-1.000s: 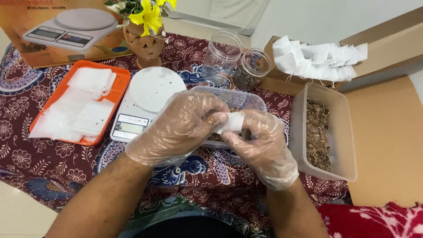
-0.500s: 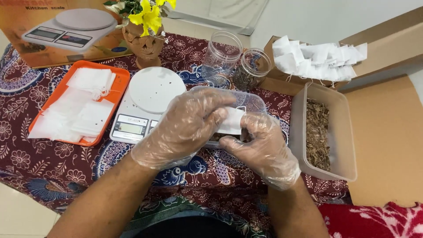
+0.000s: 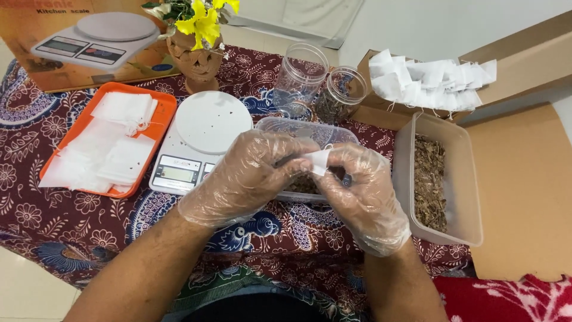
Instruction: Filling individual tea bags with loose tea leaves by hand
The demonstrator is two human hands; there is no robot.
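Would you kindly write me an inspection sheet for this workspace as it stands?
Surface: table under patterned cloth.
Job's things: small white bag, held over clear tub of dried bits.
Clutter: scale, orange tray of white bags, two jars, larger tub of dried bits, vase, cardboard box of bags.
Grippers: gloved left hand and right hand both pinch the bag.
Cables: nothing seen.
Surroundings: scale carton, pale floor.

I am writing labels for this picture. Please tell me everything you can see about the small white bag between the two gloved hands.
The small white bag looks like thin, soft filter paper, flat and partly folded. The left hand and right hand, both in clear plastic gloves, pinch it between their fingertips. It is held above a clear plastic tub of dried brown bits. Whether it holds anything cannot be told.
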